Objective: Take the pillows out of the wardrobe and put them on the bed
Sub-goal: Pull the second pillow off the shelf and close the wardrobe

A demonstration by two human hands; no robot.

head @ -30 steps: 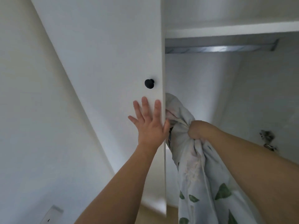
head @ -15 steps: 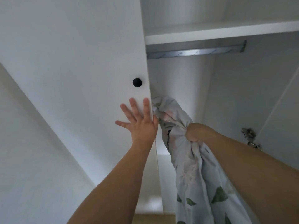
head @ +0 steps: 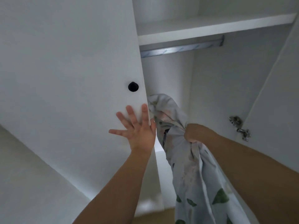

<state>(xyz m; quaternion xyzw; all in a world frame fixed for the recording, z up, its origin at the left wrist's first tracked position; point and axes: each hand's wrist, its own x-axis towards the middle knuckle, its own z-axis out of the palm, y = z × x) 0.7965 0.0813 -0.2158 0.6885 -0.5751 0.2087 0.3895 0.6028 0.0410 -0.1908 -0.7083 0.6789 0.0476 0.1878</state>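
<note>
A pillow (head: 192, 172) in a pale cover with green leaves and faded pink flowers hangs in front of the open white wardrobe (head: 215, 88). My right hand (head: 193, 132) is shut on the bunched cover near its top corner, and the rest droops down past the frame's lower edge. My left hand (head: 137, 126) lies flat with fingers spread on the white wardrobe door (head: 72, 70), just below its round black knob (head: 133, 86) and at the door's free edge. The bed is out of sight.
Inside the wardrobe a white shelf (head: 210, 28) runs across the top with a metal hanging rail (head: 181, 49) under it. A metal hinge (head: 239, 130) sits on the right side panel. A strip of wooden floor (head: 155, 219) shows at the bottom.
The view has swung left to right, so the door now fills more of the left and the wardrobe interior shows wider. My left hand stays pressed on the door; my right keeps its hold on the pillow.
</note>
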